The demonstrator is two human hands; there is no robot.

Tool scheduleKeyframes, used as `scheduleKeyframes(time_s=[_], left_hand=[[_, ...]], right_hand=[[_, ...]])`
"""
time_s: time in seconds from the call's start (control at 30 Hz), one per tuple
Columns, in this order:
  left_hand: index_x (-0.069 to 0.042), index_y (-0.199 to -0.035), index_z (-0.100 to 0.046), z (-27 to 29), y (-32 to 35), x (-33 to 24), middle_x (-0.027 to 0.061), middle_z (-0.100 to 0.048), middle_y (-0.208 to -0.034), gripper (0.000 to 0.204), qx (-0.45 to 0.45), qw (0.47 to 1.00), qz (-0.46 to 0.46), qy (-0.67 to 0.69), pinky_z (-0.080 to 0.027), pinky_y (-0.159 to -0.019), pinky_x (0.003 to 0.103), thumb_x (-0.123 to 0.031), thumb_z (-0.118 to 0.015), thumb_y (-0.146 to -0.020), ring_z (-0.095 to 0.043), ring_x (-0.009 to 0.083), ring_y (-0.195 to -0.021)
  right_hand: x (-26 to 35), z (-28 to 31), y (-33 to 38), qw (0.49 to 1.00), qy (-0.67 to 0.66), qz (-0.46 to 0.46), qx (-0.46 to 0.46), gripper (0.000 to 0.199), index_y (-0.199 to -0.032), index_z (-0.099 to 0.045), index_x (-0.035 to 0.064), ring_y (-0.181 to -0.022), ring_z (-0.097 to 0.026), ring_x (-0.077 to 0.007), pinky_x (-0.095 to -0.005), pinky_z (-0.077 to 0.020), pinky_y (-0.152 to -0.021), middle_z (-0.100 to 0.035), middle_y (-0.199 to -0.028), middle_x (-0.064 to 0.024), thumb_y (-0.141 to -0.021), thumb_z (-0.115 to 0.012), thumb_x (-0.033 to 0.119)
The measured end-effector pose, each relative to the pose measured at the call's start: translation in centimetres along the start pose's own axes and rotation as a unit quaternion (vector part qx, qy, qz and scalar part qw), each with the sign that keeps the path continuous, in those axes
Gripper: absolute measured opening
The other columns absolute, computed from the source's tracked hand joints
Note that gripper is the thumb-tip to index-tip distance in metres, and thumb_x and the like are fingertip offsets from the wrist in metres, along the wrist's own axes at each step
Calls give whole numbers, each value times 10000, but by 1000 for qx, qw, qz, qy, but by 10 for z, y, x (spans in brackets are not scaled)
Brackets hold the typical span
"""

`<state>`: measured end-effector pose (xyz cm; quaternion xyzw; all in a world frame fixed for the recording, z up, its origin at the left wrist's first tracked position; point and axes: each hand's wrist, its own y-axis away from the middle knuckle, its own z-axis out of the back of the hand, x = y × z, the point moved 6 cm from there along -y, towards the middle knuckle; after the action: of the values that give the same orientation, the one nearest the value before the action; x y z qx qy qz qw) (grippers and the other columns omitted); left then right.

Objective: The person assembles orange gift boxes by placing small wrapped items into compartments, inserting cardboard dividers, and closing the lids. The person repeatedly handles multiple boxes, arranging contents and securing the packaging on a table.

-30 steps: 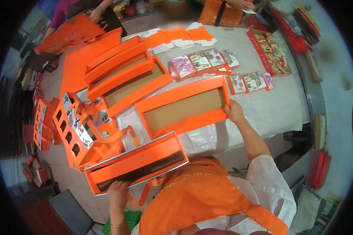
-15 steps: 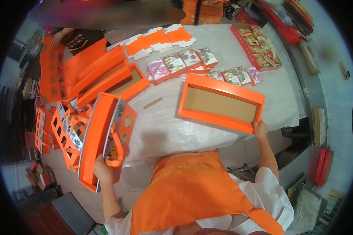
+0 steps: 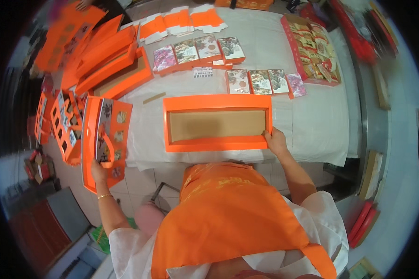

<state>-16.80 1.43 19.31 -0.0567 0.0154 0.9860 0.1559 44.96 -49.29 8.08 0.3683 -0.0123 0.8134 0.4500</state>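
My right hand (image 3: 277, 142) grips the right end of a shallow orange box tray (image 3: 219, 144) with a brown cardboard bottom. The tray lies level at the table's near edge and holds nothing. At the left, my left hand (image 3: 99, 171) is closed on an orange gift box (image 3: 118, 160) with an orange ribbon handle, windows and a printed front. That box stands tilted by the table's left corner. Small picture-printed boxes (image 3: 237, 81) stand in two rows beyond the tray.
More orange box trays (image 3: 121, 79) are stacked at the back left, near another person's hand (image 3: 83, 4). Finished-looking orange gift boxes (image 3: 63, 123) stand at far left. Flat orange-and-white cartons (image 3: 177, 21) lie at the back. A red box (image 3: 291, 42) of wrapped packets sits at back right.
The tray in my right hand has moved left and turned square to the table's near edge. My left hand has shifted left with the gift box, whose windowed front now shows more.
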Motion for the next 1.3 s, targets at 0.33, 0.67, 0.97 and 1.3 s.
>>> scheduleKeyframes(time_s=[0.33,0.67,0.97,1.3], left_hand=[[-2,-1476,-366,-62,84,-258,226,-495,-1407,659,29,950,-90,296,-403,-1073,491,-35,-644,-879,-471,407,-1300],[-43,-1506,-342,-227,74,-238,229,-453,-1437,757,261,931,40,254,-413,-1074,462,-85,-699,-840,-428,409,-1333],[-114,-1445,-449,-171,33,-347,104,-560,-1247,675,31,912,-400,90,-363,-1076,471,-176,-691,-818,-514,292,-1232],[-58,-1381,-483,-213,32,-344,80,-580,-1170,494,38,902,-430,4,-377,-1065,448,-137,-505,-894,-546,242,-1140]], right_hand=[[13,-81,-17,995,55,3,87,388,-971,-637,-47,-883,-646,-462,-525,-511,-804,-668,-925,-306,-933,-575,335],[-19,-95,3,973,116,-83,180,423,-1078,-607,-54,-945,-648,-465,-516,-515,-813,-678,-968,-305,-939,-595,345],[-33,-96,11,965,176,-102,163,370,-1045,-579,-71,-936,-649,-466,-534,-519,-823,-671,-960,-316,-919,-590,277],[55,-15,-67,943,317,-25,100,487,-1156,-596,1,-988,-666,-364,-447,-542,-821,-698,-1040,-211,-907,-649,417]])
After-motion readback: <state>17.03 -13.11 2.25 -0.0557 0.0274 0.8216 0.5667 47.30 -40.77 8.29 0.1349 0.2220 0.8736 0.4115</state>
